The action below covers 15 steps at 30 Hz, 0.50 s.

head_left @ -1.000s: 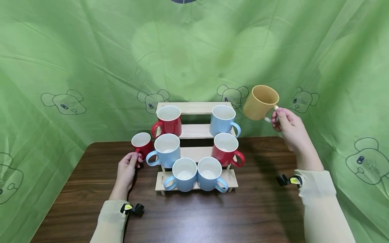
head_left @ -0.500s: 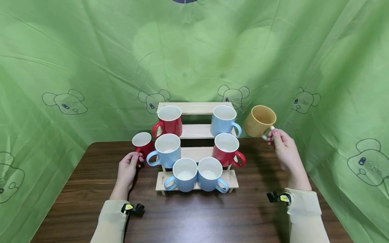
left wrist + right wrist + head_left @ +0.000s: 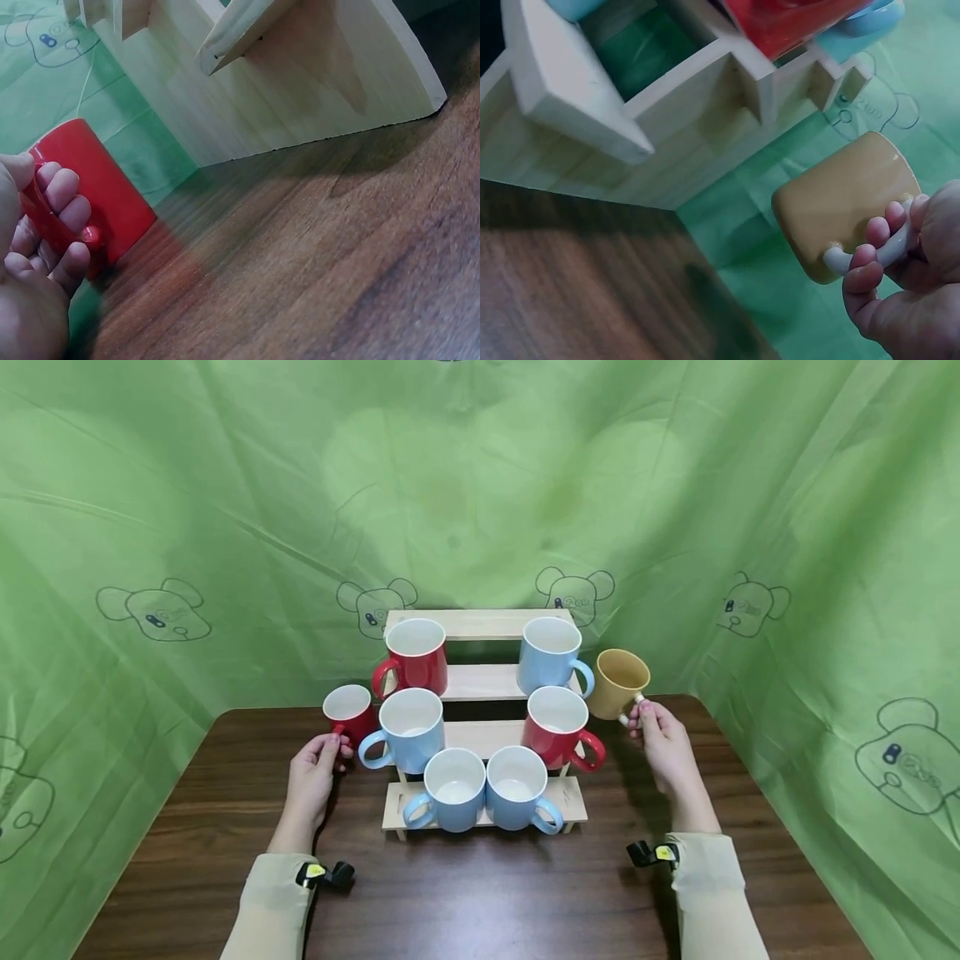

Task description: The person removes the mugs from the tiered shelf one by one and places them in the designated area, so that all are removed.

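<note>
My left hand (image 3: 313,775) holds the handle of a small red mug (image 3: 354,714) on the table left of the wooden rack. In the left wrist view, fingers (image 3: 64,187) curl through that red handle. At the right, my right hand (image 3: 663,739) pinches the white handle of a yellow mug (image 3: 617,685), tilted beside the rack's upper right side. The right wrist view shows the yellow mug (image 3: 847,206) raised off the table, its base toward the rack. Thumb and fingers close round the white handle (image 3: 877,251).
The stepped wooden rack (image 3: 480,625) bears a red mug (image 3: 420,668) and a blue mug (image 3: 547,664) high up, a blue mug (image 3: 412,735) and a red mug (image 3: 553,739) mid-way, and two blue mugs (image 3: 456,802) in front. A green curtain (image 3: 480,510) surrounds the brown table (image 3: 480,893).
My right hand has brought the yellow mug down and to the left, close to the rack's right side. My left hand stays on the red mug's handle.
</note>
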Available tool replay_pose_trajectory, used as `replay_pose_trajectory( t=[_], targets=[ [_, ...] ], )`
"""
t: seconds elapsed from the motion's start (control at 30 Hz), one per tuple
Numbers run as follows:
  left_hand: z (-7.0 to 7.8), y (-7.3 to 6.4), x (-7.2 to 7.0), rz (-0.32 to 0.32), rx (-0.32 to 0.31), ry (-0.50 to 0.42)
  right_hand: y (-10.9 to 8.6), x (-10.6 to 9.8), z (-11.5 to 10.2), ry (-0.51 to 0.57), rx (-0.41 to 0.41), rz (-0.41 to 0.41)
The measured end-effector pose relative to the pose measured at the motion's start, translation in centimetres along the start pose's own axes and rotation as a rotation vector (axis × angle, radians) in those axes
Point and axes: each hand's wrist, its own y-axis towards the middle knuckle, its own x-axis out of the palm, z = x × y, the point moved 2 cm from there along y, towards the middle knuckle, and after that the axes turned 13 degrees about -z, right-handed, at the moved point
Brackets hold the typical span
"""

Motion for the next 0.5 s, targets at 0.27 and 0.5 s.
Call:
replay_pose_trajectory(
  t=[0.27, 0.5],
  targets=[
    [-0.2, 0.1, 0.2, 0.009, 0.019, 0.008, 0.0, 0.2, 1.9, -0.028, 0.021, 0.022],
    [-0.1, 0.1, 0.1, 0.020, 0.039, 0.004, 0.2, 0.4, 3.2, -0.038, 0.041, 0.006]
  ],
)
